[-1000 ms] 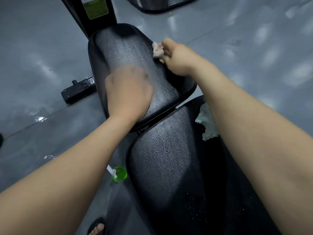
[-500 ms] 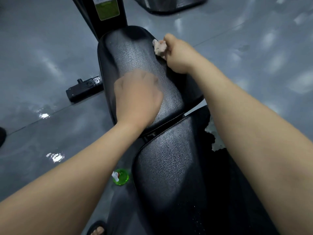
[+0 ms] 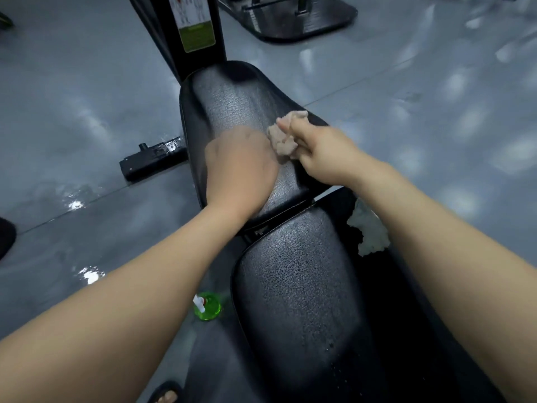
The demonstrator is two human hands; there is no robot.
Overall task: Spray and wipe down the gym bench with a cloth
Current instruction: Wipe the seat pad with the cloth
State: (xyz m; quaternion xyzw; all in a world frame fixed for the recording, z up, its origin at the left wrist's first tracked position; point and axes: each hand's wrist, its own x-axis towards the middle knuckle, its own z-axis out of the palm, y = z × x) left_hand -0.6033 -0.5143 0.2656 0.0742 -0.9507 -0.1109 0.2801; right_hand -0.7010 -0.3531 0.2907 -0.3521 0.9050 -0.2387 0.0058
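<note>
Grey floor (image 3: 72, 112) surrounds the bench (image 3: 241, 103); right hand (image 3: 322, 154), clenching the cloth (image 3: 283, 138), has swept inward beside the flat, empty left hand (image 3: 241, 167), so wiping continues.

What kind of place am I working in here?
Most likely a gym floor: a black padded bench, a machine upright with an exercise-diagram label, and another machine's base on glossy grey flooring.
</note>
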